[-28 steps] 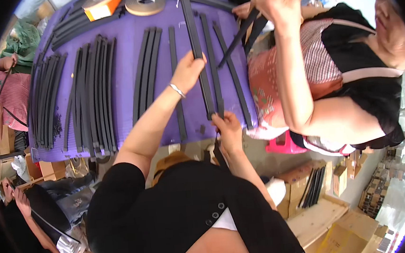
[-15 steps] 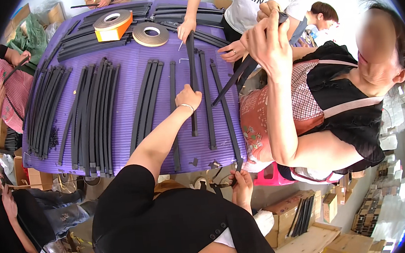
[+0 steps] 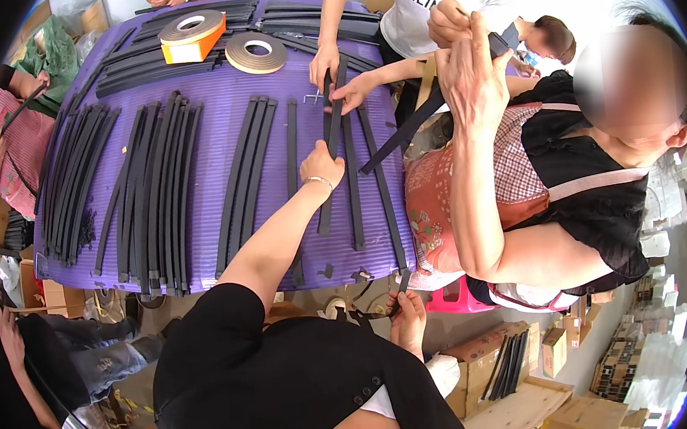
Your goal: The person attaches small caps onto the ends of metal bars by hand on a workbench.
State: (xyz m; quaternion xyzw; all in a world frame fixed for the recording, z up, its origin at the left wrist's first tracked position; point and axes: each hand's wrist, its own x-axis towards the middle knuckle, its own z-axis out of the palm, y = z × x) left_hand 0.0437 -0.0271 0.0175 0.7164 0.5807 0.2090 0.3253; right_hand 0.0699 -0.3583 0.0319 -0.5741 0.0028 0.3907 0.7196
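Observation:
My left hand [image 3: 323, 164], a bracelet at its wrist, is closed around a long flat black strip [image 3: 324, 209] above the right part of the purple table. A co-worker in a white shirt has both hands [image 3: 338, 82] at the far end of that strip, where a second strip seems to overlap it. At the near table edge, my right hand [image 3: 407, 319] pinches the lower end of another black strip [image 3: 387, 199], which runs away from me across the table. Between the two lies a further black strip [image 3: 355, 205].
Black strips [image 3: 164, 192] lie in rows on the purple table [image 3: 210, 156]. Two tape rolls [image 3: 256, 53] are at the back, one on an orange box [image 3: 195, 51]. At right, a co-worker in a checked apron raises a strip [image 3: 406, 133]. Cardboard boxes [image 3: 478, 365] stand lower right.
The white-shirted co-worker's second hand has moved left onto the strip's far end. The strip in my left hand now slants more. The right-hand co-worker's raised hands have shifted slightly right.

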